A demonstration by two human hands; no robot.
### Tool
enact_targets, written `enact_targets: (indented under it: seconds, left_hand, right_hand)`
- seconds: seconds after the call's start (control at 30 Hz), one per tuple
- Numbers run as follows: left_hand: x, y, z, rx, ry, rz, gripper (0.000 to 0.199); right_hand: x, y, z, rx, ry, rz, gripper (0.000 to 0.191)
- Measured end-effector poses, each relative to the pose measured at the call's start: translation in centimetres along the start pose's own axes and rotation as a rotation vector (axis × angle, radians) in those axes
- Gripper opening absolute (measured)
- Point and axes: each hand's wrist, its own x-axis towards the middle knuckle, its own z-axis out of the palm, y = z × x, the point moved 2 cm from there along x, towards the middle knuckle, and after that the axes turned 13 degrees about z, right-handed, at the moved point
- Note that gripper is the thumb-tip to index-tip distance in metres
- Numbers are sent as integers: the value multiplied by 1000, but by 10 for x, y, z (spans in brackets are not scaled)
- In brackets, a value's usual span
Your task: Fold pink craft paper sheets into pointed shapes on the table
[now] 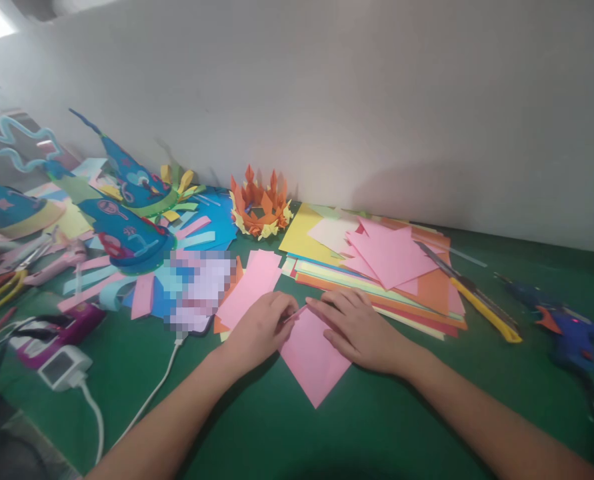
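Observation:
A pink paper square [315, 367] lies on the green table, turned so that one corner points towards me. My left hand [264, 325] pinches the paper near its far left edge, where a small part looks folded. Across the upper right of the same sheet rests my right hand [361, 330], its fingers stretched out and the thumb apart from them. The fingertips of both hands almost meet at the far corner, which they partly cover. Just beyond my left hand are several pink paper strips [251, 283].
A stack of coloured paper [427, 293] stands behind my hands, with a yellow cutter knife [487, 313] beside it. A blue glue gun [571, 333] is at right. An orange paper crown [261, 207], blue cone hats [127, 233], a blurred-out phone [199, 290] and a white charger [67, 367] occupy the left.

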Motion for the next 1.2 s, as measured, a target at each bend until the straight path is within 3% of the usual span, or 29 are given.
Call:
enact_targets:
  seconds: [0.13, 0.3, 0.43, 0.63, 0.97, 1.07, 1.17, 1.2]
  left_hand:
    - [1, 1, 1, -64, 3, 27, 6]
    - [3, 1, -2, -93, -115, 111, 14]
    - [1, 2, -2, -26, -176, 165, 22]
    - [2, 8, 3, 49, -114, 123, 9]
    - [8, 12, 7, 236, -280, 292, 15]
    - [7, 12, 7, 178, -231, 244, 17]
    - [4, 9, 9, 155, -135, 114, 4]
    - [3, 8, 10, 168, -110, 72, 8]
  right_hand:
    - [0, 0, 0, 1, -19, 7, 42]
    - [0, 0, 0, 32, -5, 17, 39]
    - [0, 2, 1, 58, -4, 30, 39]
    - [0, 5, 1, 62, 17, 58, 52]
    - [0, 0, -2, 17, 0, 51, 42]
    - [0, 2, 0, 27, 4, 64, 49]
    - [1, 3, 0, 59, 26, 83, 52]
    - [1, 4, 0, 74, 27, 89, 51]
